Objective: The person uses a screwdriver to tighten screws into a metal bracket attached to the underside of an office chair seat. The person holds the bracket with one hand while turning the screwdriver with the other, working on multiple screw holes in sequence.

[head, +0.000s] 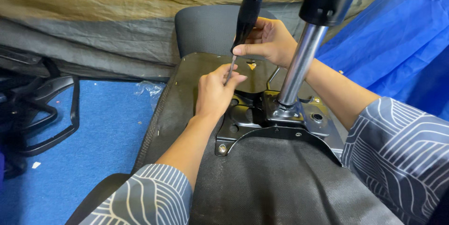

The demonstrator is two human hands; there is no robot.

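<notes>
While the office chair seat (262, 183) is lying upside down across the person's lap, the right hand (271, 40) is gripping the black handle of a screwdriver (244, 21), holding it nearly upright. The left hand (215, 92) is pinching the metal shaft low down, steadying the tip over the black metal mounting plate (248, 117), though the tip itself is hiding behind the fingers. The chrome gas lift cylinder (299, 64) is sticking up just right of both hands. Blue carpet (103, 136) is showing on the left.

Black-handled screwdriver (244, 24), upright, tip on chair underside (187, 89)
</notes>
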